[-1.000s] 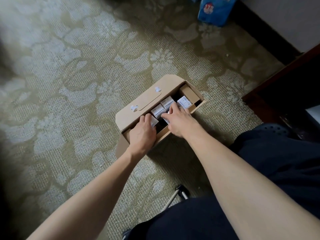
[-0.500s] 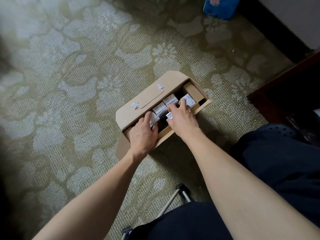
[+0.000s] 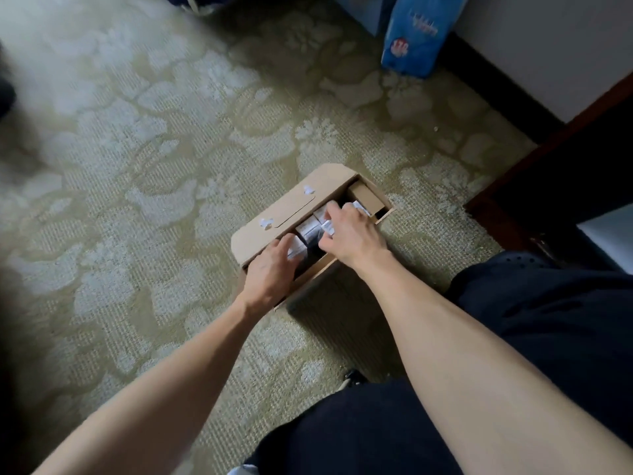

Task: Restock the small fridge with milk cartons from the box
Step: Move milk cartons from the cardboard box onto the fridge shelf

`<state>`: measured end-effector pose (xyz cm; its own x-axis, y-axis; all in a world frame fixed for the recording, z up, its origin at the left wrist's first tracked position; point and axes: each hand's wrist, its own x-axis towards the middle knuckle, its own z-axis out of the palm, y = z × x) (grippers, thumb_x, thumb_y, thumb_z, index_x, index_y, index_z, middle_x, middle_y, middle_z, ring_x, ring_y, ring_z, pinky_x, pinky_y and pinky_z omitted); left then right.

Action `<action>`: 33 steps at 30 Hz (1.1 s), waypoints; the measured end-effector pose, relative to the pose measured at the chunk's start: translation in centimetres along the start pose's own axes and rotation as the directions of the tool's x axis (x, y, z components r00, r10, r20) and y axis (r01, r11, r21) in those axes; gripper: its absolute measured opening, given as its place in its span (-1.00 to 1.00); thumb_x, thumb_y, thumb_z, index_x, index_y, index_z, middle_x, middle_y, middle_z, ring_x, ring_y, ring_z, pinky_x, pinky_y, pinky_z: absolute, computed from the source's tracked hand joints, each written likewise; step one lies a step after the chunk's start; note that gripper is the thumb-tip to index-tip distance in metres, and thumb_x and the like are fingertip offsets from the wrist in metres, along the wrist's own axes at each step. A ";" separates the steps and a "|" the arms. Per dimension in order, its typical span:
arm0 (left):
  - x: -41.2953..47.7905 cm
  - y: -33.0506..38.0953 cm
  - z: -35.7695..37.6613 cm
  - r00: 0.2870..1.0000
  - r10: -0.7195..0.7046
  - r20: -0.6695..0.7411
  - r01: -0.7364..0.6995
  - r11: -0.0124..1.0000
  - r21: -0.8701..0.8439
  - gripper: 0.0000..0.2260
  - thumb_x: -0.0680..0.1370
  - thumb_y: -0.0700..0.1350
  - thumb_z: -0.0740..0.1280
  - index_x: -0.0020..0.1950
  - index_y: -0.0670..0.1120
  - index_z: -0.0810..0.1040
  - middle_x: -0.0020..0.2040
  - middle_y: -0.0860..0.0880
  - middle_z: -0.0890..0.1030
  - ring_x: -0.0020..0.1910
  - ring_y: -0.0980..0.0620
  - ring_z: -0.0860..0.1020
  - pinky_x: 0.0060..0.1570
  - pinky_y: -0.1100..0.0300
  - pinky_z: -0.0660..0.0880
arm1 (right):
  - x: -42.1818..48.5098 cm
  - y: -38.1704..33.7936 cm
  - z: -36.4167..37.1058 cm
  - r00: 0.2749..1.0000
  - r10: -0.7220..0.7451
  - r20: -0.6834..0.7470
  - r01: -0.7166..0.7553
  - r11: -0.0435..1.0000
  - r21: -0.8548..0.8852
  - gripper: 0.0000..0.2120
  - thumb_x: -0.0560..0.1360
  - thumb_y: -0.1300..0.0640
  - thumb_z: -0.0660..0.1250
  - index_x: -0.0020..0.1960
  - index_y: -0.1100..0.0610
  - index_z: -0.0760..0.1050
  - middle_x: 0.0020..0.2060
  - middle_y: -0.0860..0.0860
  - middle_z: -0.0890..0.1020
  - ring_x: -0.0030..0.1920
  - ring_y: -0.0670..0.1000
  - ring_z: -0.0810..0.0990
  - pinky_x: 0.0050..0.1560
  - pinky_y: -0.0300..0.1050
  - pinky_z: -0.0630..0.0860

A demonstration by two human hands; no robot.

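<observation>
A cardboard box (image 3: 274,221) is seen lying on a patterned carpet (image 3: 137,166), its lid flap folded back toward the far left and its long opening exposed. Several small white milk cartons (image 3: 308,227) are packed in a row inside the opening, with a brown cardboard insert (image 3: 364,197) at the far end. Both forearms are extended forward and downward from the lower edge of the view, bare to the wrist, and converge on the box. The left hand (image 3: 270,269) is laid palm down over the near left end of the opening; its fingers are slightly spread and curved, with the tips resting against one carton (whether that carton is actually clasped cannot be told). The right hand (image 3: 352,234) is positioned over the middle of the row, wrist bent downward, with thumb and fingers pinched around the top of a carton (image 3: 328,228) that stands a little above its neighbours. A blue package (image 3: 411,39) is seen upright against the wall at the far side, well apart from the box. Dark furniture (image 3: 565,173) is visible at the right edge; the fridge cannot be identified.
</observation>
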<state>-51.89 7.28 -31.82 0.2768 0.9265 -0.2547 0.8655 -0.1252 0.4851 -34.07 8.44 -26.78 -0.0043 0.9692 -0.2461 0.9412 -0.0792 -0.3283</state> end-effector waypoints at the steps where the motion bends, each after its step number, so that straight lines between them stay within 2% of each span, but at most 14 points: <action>1: -0.5 0.1 -0.7 0.999 0.032 -0.007 -0.032 0.999 0.001 -0.66 0.63 0.02 0.28 0.36 -0.08 0.44 0.24 -0.16 0.58 0.16 -0.17 0.56 0.08 -0.01 0.49 | -0.5 -0.1 -1.1 1.000 0.007 -0.015 -0.007 1.000 0.014 -0.69 0.51 0.06 0.32 0.20 0.12 0.39 0.03 0.16 0.51 0.02 0.20 0.55 -0.07 0.03 0.52; 6: -1.6 0.6 -6.0 0.987 0.161 0.005 -0.161 0.987 0.006 -0.59 0.62 0.09 0.29 0.44 0.01 0.42 0.26 -0.06 0.58 0.09 -0.04 0.59 0.00 0.08 0.55 | -3.6 0.1 -6.5 0.998 0.016 -0.060 -0.008 0.991 0.131 -0.65 0.49 0.01 0.41 0.22 0.08 0.44 0.09 0.10 0.53 0.05 0.12 0.57 0.05 0.10 0.59; 9: -2.0 2.9 -9.2 0.970 0.240 0.018 -0.240 0.970 -0.039 -0.63 0.60 0.08 0.33 0.39 0.02 0.47 0.15 0.09 0.57 0.02 0.04 0.59 -0.13 0.16 0.55 | -5.8 1.2 -9.6 0.996 0.017 -0.083 0.000 0.981 0.196 -0.64 0.45 0.01 0.44 0.20 0.05 0.48 0.12 0.06 0.55 0.10 0.09 0.59 0.08 0.07 0.59; 12: -2.2 6.4 -11.0 0.934 0.358 -0.019 -0.358 0.932 -0.061 -0.66 0.57 0.16 0.33 0.33 0.16 0.45 0.17 0.05 0.61 0.03 0.01 0.62 -0.07 -0.04 0.61 | -8.5 2.6 -13.3 0.990 0.069 -0.125 -0.038 0.970 0.239 -0.70 0.40 -0.03 0.44 0.08 -0.01 0.48 0.02 0.01 0.61 -0.03 0.04 0.60 -0.04 -0.02 0.58; 14: -2.4 9.6 -11.8 0.895 0.446 -0.020 -0.444 0.893 0.067 -0.63 0.58 0.20 0.28 0.37 0.20 0.42 0.23 0.04 0.60 0.04 0.01 0.61 -0.08 -0.01 0.61 | -10.8 3.8 -15.7 0.986 0.109 -0.125 -0.072 0.960 0.270 -0.74 0.38 -0.02 0.45 0.03 -0.02 0.49 -0.09 -0.02 0.62 -0.18 0.00 0.59 -0.20 -0.08 0.54; 16: -2.9 13.3 -12.5 0.852 0.523 -0.004 -0.505 0.825 0.254 -0.58 0.60 0.26 0.22 0.43 0.20 0.40 0.30 0.08 0.58 0.06 0.03 0.62 -0.20 0.12 0.57 | -13.3 5.2 -17.9 0.981 0.144 -0.133 -0.101 0.953 0.286 -0.75 0.37 -0.02 0.45 0.01 -0.04 0.51 -0.15 -0.06 0.61 -0.25 -0.04 0.58 -0.27 -0.10 0.52; 19: -3.9 18.7 -12.8 0.799 0.601 0.037 -0.570 0.734 0.369 -0.58 0.58 0.34 0.15 0.35 0.18 0.45 0.18 0.12 0.64 -0.04 0.06 0.63 -0.27 0.13 0.57 | -16.7 8.0 -20.4 0.957 0.211 -0.198 -0.148 0.945 0.292 -0.76 0.33 -0.06 0.46 -0.03 -0.08 0.53 -0.16 -0.08 0.62 -0.26 -0.06 0.59 -0.23 -0.06 0.57; 22: -4.1 23.7 -12.2 0.771 0.629 0.097 -0.623 0.713 0.322 -0.63 0.58 0.27 0.22 0.33 0.18 0.47 0.13 0.15 0.64 -0.03 0.05 0.61 -0.19 0.11 0.54 | -19.8 11.2 -22.6 0.923 0.297 -0.245 -0.206 0.918 0.340 -0.77 0.30 -0.05 0.46 -0.07 -0.07 0.53 -0.17 -0.07 0.62 -0.24 -0.04 0.59 -0.20 -0.05 0.58; 24: -4.0 26.9 -11.5 0.754 0.647 0.110 -0.651 0.717 0.249 -0.66 0.57 0.16 0.32 0.34 0.18 0.49 0.19 0.13 0.62 0.04 0.01 0.59 -0.10 0.08 0.53 | -21.7 13.5 -23.9 0.891 0.365 -0.269 -0.249 0.889 0.384 -0.78 0.29 -0.03 0.46 -0.10 -0.07 0.53 -0.19 -0.06 0.62 -0.25 -0.02 0.58 -0.19 -0.05 0.57; 27: -3.4 31.4 -10.1 0.730 0.671 0.129 -0.684 0.717 0.134 -0.61 0.54 0.14 0.38 0.37 0.14 0.51 0.26 0.06 0.61 0.11 -0.04 0.60 0.05 0.04 0.55 | -24.4 17.2 -25.2 0.850 0.439 -0.290 -0.304 0.860 0.410 -0.79 0.28 -0.04 0.45 -0.12 -0.08 0.51 -0.22 -0.07 0.62 -0.26 -0.03 0.57 -0.25 -0.07 0.52; 30: -2.8 35.5 -8.3 0.690 0.708 0.147 -0.722 0.688 0.073 -0.61 0.54 0.14 0.40 0.34 0.08 0.53 0.21 0.05 0.63 0.06 -0.01 0.62 0.02 0.08 0.56 | -26.9 20.8 -25.8 0.818 0.494 -0.295 -0.347 0.833 0.431 -0.81 0.30 -0.03 0.45 -0.12 -0.06 0.51 -0.20 -0.06 0.62 -0.30 -0.07 0.52 -0.35 -0.17 0.41; 33: -2.2 38.9 -5.8 0.648 0.739 0.184 -0.754 0.656 0.020 -0.61 0.53 0.20 0.38 0.31 0.11 0.53 0.13 0.08 0.65 -0.03 0.04 0.63 -0.04 0.11 0.57 | -29.0 24.2 -25.4 0.780 0.553 -0.292 -0.387 0.794 0.469 -0.82 0.33 -0.04 0.44 -0.11 -0.06 0.51 -0.19 -0.08 0.62 -0.31 -0.09 0.50 -0.36 -0.19 0.36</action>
<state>-21.26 2.46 -7.56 0.8958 0.4426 0.0400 0.3675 -0.7883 0.4934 -2.59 -15.66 -4.47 0.6157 0.7807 -0.1069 0.5907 -0.5470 -0.5932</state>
